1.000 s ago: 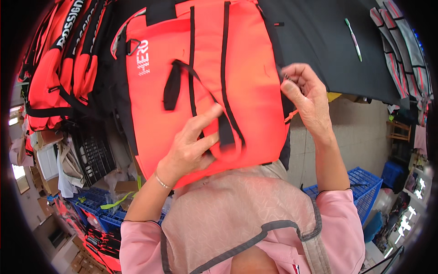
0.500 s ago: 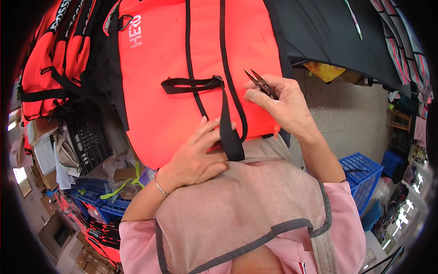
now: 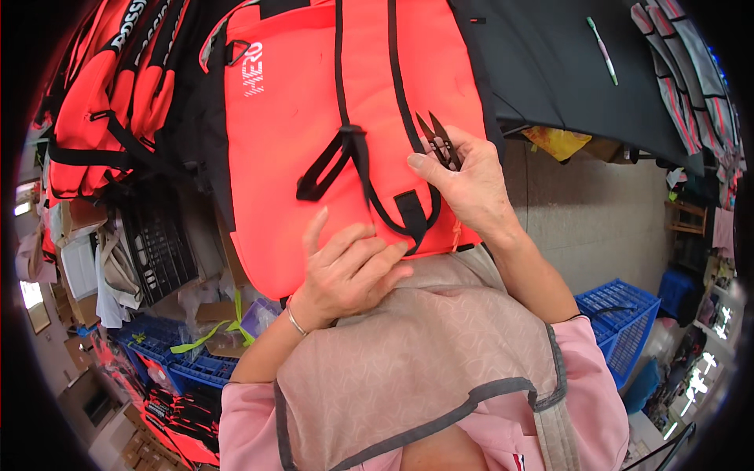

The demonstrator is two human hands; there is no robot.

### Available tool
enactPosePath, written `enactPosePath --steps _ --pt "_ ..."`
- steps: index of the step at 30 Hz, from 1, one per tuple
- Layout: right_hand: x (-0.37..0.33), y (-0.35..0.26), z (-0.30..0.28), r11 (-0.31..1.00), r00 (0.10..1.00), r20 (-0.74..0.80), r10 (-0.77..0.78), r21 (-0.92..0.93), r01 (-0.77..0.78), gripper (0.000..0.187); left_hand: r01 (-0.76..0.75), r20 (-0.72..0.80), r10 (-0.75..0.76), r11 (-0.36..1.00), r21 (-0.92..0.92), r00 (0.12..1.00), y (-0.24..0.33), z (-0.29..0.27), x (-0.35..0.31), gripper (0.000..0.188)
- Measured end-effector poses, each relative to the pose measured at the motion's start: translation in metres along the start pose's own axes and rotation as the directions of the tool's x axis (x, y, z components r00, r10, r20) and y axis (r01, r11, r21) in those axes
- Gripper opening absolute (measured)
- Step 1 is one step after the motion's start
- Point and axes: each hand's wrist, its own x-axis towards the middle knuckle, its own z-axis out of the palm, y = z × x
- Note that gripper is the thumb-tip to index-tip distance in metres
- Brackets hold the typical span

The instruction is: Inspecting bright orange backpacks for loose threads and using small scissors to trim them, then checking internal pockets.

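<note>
Right hand (image 3: 479, 184), fingers grasping black thread snips (image 3: 446, 143), blade tips best kept off the orange-red backpack (image 3: 287, 157) beneath; left hand (image 3: 349, 271), fingers loosely spread, nothing visibly held, at its lower edge; slack black webbing strap (image 3: 360, 155) between, likely snagging; pen-like stick (image 3: 603, 51) on black tabletop (image 3: 542, 82) beyond.

Hands (image 3: 353, 271) at an orange-red bag (image 3: 287, 141), dark snips (image 3: 448, 142) in the right (image 3: 479, 184).

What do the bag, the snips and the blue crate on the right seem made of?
Bag: probably synthetic fabric, smooth and fairly matte, with soft creases. Snips: likely metal, dark-finished, judging by their slim, pointed shape. Crate: apparently moulded plastic, evenly blue and latticed.
</note>
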Motion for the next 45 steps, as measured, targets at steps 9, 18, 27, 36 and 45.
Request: enactPosePath --steps 9,18,27,36,45 --pt "0.000 -0.004 0.008 0.997 0.999 0.018 -0.032 0.068 0.031 0.015 0.101 -0.030 -0.099 0.994 0.051 0.995 0.002 0.001 0.008 0.032" --pt "0.007 -0.005 0.006 1.000 0.999 0.046 0.005 0.012 -0.006 0.014 0.261 -0.045 -0.286 0.919 -0.296 0.957 -0.011 0.003 0.021 0.021" --pt "0.011 0.011 0.009 0.997 0.994 0.094 0.061 0.048 -0.066 0.016 0.645 0.238 -0.609 0.634 -0.427 0.757 -0.039 0.004 0.049 0.018" --pt "0.011 0.017 0.011 0.997 0.999 0.040 -0.024 0.081 0.020 0.014 0.513 0.142 -0.556 0.598 -0.616 0.819 -0.028 0.005 0.018 0.025" --pt "0.006 0.007 0.017 0.972 0.992 0.054 -0.118 0.213 0.104 0.014 0.715 0.619 -0.557 -0.063 -0.697 0.554 -0.018 -0.006 0.029 0.038"
